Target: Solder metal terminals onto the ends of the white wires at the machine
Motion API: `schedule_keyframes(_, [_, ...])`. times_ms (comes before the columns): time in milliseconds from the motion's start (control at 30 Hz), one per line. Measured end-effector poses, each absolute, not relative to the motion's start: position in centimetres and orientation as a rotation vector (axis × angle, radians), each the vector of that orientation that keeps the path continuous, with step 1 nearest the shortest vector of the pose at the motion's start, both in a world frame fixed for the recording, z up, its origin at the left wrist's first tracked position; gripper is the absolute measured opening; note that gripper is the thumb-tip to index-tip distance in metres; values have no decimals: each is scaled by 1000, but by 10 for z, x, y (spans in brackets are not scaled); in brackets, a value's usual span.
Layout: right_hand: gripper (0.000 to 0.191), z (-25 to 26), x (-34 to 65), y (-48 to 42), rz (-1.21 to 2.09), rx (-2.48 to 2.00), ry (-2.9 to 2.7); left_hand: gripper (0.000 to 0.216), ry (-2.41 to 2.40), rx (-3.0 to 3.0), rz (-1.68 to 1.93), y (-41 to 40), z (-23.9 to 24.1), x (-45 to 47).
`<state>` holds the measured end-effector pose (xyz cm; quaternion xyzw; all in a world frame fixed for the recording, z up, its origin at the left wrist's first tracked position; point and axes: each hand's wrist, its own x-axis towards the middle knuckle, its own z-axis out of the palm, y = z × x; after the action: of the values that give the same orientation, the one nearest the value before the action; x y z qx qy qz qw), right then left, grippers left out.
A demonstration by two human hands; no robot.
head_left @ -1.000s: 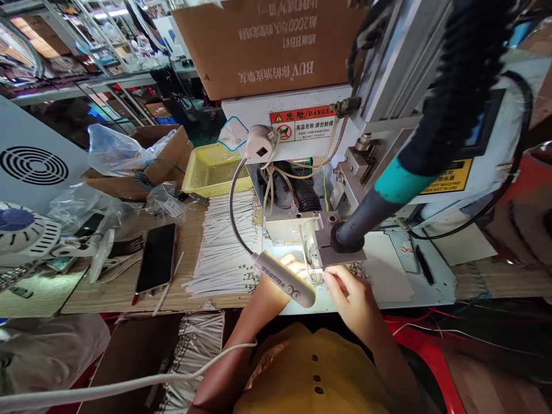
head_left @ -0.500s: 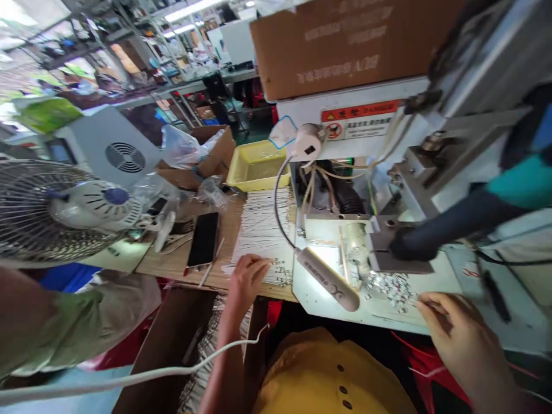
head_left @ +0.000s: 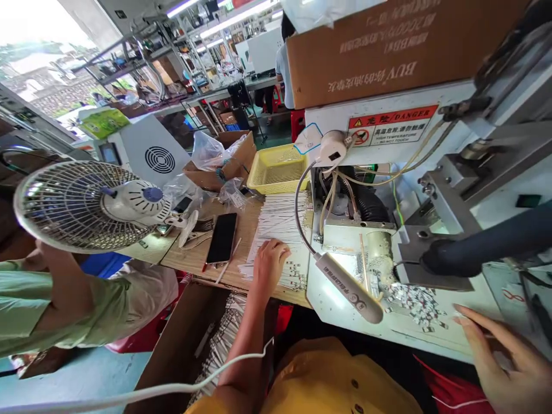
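Note:
My left hand is over the left part of the bench with its fingers curled and the tips pressed together. Whatever it pinches, if anything, is hidden. Under and beside it lies a layer of thin white wire-like strips, with small metallic ends at their near right side. My right hand is low at the right edge, thumb and forefinger tips close together. Too little shows to make out anything between them. Left of those fingertips, a heap of small white and silvery parts lies on the machine's white table.
A gooseneck lamp hangs between my hands before the machine's metal block. A yellow basket, a phone and a fan stand to the left. Below is a cardboard box of strips. Another person's arm is behind the fan.
The camera view has shifted, so the bench appears farther right. My left hand has drawn back slightly from the strips' metallic ends. My right hand is a little farther from the heap.

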<state>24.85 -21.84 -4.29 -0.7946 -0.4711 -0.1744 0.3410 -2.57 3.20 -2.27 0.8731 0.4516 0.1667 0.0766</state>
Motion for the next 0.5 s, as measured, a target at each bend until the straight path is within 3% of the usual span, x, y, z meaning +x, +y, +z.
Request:
schedule_keyframes(100, [34,-29,239,-211,-437,-1970,-1326,15,1329,2665,514,36,-22,-24])
schedule_keyframes(267, [24,-23,222,-194,343,-1894,-1033,20,1152,2467,795,26,-12,-10])
schedule_keyframes(367, [27,-19,211,-175,724,-1672,-972,25,853,2345,650,8,-3,14])
schedule_keyframes(500, [30,-20,201,-154,928,-1532,-908,23,551,2194,441,-18,-3,44])
